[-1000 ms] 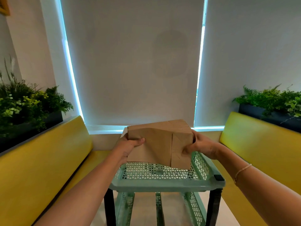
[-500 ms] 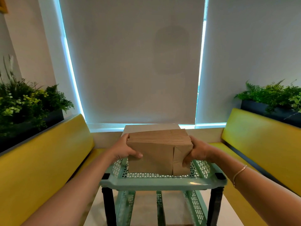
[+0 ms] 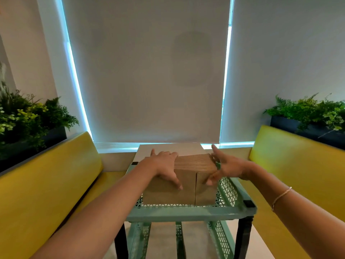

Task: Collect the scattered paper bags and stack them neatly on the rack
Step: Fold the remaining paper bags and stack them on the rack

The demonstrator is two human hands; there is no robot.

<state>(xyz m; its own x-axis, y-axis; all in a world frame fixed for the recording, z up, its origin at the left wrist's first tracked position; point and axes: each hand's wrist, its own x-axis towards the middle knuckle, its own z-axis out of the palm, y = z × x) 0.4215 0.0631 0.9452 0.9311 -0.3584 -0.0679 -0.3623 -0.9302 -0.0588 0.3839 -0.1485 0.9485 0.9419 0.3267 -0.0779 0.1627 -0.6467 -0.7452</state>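
Note:
A thick bundle of folded brown paper bags (image 3: 186,191) stands on edge in the top tray of a mint-green perforated rack (image 3: 186,214). My left hand (image 3: 164,165) lies over the bundle's top left, fingers spread straight, thumb down its front face. My right hand (image 3: 225,167) is at the bundle's right end with fingers extended; its thumb touches the front face. Neither hand curls round the bags.
The rack has black legs and lower mint shelves (image 3: 179,240). Yellow benches run along the left (image 3: 46,184) and right (image 3: 298,165). Planters with green plants sit behind both benches. A pale table top (image 3: 168,147) shows behind the rack, under grey window blinds.
The bag bundle has come down from being held above the rack into the top tray. Both hands have loosened from gripping its sides to lying flat with straight fingers.

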